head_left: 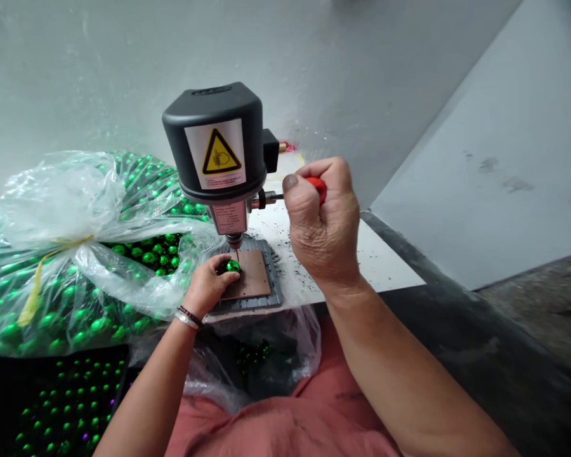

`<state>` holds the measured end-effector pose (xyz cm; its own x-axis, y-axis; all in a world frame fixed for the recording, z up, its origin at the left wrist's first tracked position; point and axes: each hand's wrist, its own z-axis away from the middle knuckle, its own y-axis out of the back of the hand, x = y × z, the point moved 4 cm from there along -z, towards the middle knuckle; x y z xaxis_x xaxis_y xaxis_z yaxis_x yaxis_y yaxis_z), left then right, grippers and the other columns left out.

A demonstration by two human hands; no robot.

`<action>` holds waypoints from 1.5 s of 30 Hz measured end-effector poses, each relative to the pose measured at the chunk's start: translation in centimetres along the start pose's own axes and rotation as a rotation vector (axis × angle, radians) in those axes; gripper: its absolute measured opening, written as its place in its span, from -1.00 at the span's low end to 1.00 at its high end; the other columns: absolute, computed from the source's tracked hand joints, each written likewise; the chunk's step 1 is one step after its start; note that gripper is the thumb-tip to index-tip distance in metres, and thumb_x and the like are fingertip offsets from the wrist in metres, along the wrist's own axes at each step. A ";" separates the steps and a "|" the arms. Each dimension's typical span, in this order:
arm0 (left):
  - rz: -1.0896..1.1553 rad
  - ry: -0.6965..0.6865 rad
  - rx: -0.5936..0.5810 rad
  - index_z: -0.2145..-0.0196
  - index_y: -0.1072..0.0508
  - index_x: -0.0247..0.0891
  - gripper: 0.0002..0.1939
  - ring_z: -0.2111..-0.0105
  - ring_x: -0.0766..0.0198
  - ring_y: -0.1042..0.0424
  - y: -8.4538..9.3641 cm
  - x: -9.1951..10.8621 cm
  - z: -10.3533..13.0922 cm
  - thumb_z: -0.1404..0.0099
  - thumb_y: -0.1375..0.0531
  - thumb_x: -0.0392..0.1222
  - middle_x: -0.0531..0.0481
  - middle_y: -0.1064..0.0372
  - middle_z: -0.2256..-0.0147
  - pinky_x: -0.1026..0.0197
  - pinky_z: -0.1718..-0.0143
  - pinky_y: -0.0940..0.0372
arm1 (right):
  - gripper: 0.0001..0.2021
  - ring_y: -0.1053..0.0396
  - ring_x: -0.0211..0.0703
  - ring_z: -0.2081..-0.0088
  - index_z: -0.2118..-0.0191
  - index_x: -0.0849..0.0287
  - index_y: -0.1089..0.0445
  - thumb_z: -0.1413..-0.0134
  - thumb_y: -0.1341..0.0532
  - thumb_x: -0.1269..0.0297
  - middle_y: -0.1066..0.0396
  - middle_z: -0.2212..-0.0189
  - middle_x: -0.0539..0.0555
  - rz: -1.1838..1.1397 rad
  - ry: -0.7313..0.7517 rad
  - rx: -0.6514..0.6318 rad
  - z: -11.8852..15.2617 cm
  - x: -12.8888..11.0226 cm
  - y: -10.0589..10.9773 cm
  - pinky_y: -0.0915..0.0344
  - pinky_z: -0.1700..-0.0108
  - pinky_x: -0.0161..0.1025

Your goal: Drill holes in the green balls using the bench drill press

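A small drill press (214, 139) with a dark grey motor cover and a hand-warning label stands on the white table. My left hand (212, 279) pinches a shiny green ball (233, 266) between thumb and fingers, just above a brown board (250, 273) on the grey base (275, 279). The thin drill bit (237, 254) points down close beside the ball; whether they touch I cannot tell. My right hand (323, 222) is wrapped around the red knob (318, 188) of the press's feed lever, to the right of the motor.
Clear plastic bags (76, 254) full of green balls cover the table's left side. Dark shavings lie on the white table (375, 260) right of the press. A plastic bag (304, 336) with green balls hangs over my lap. At lower left, rows of green balls (69, 400) fill a dark container.
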<state>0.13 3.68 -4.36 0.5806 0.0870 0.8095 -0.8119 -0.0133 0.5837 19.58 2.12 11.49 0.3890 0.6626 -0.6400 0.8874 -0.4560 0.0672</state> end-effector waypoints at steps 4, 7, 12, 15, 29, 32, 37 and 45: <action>-0.094 0.010 -0.029 0.03 -0.46 -0.26 -0.51 0.25 0.17 -0.46 0.0 1.2 0.0 -0.04 -0.26 -0.13 -0.03 -0.51 0.26 0.16 0.14 -0.32 | -0.81 -0.10 -0.51 0.54 0.38 0.16 -0.18 -0.11 -0.07 0.14 -0.10 0.52 -0.12 -0.004 -0.006 -0.004 0.1 0.1 0.1 -0.14 0.52 -0.47; -0.158 -0.008 -0.047 0.01 -0.46 -0.27 -0.48 0.27 0.18 -0.44 -0.2 2.0 -0.2 -0.04 -0.26 -0.13 -0.04 -0.50 0.26 0.17 0.16 -0.32 | -0.81 -0.10 -0.52 0.53 0.37 0.16 -0.18 -0.12 -0.06 0.14 -0.10 0.51 -0.12 -0.010 -0.006 -0.008 0.1 0.2 0.1 -0.15 0.51 -0.49; -0.174 -0.063 -0.101 -0.01 -0.46 -0.23 -0.45 0.33 0.20 -0.43 -0.8 2.1 -0.7 -0.03 -0.27 -0.09 0.01 -0.50 0.34 0.20 0.23 -0.31 | -0.80 -0.12 -0.51 0.52 0.36 0.15 -0.19 -0.11 -0.07 0.12 -0.13 0.50 -0.11 0.002 -0.005 -0.008 0.2 0.3 0.2 -0.16 0.50 -0.48; -0.196 -0.083 -0.096 0.00 -0.46 -0.23 -0.47 0.35 0.21 -0.42 -0.9 2.0 -0.7 -0.03 -0.26 -0.09 0.03 -0.49 0.36 0.22 0.25 -0.31 | -0.81 -0.12 -0.50 0.53 0.37 0.14 -0.19 -0.10 -0.08 0.12 -0.16 0.51 -0.12 0.019 -0.005 -0.010 0.5 0.3 0.3 -0.16 0.52 -0.46; -0.163 -0.203 -0.065 0.15 -0.52 -0.23 -0.64 0.19 0.17 -0.43 -1.0 2.2 -0.5 -0.05 -0.23 -0.15 0.02 -0.50 0.20 0.18 0.09 -0.27 | -0.91 -0.23 -0.49 0.54 0.35 0.16 -0.23 -0.08 -0.12 0.26 -0.29 0.54 -0.10 0.142 0.071 0.067 4.5 1.7 0.6 -0.22 0.47 -0.47; -0.164 -0.209 -0.058 0.14 -0.52 -0.22 -0.63 0.16 0.14 -0.44 -1.0 2.1 -0.5 -0.04 -0.25 -0.17 0.01 -0.51 0.17 0.17 0.08 -0.27 | -0.94 -0.27 -0.49 0.50 0.33 0.15 -0.24 -0.07 -0.13 0.30 -0.32 0.51 -0.09 0.128 0.089 0.087 5.2 2.1 0.4 -0.24 0.42 -0.50; -0.161 -0.199 -0.066 0.09 -0.50 -0.23 -0.58 0.14 0.14 -0.44 -1.0 2.0 -0.6 -0.05 -0.26 -0.18 -0.03 -0.50 0.13 0.15 0.05 -0.27 | -0.94 -0.27 -0.49 0.50 0.30 0.15 -0.24 -0.09 -0.12 0.30 -0.31 0.49 -0.09 0.043 0.046 0.126 5.9 2.8 0.0 -0.25 0.43 -0.49; -0.160 -0.215 -0.058 0.11 -0.52 -0.20 -0.60 0.15 0.15 -0.44 -1.0 2.0 -0.6 -0.04 -0.27 -0.19 -0.02 -0.50 0.13 0.15 0.05 -0.27 | -0.91 -0.27 -0.47 0.50 0.26 0.15 -0.23 -0.10 -0.11 0.29 -0.28 0.49 -0.09 -0.004 0.013 0.105 7.8 4.4 -0.2 -0.27 0.42 -0.44</action>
<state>2.08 4.51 -3.41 0.6962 -0.1305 0.7059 -0.7075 0.0416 0.7055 19.23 0.51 2.69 0.3894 0.6716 -0.6303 0.8584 -0.5128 -0.0160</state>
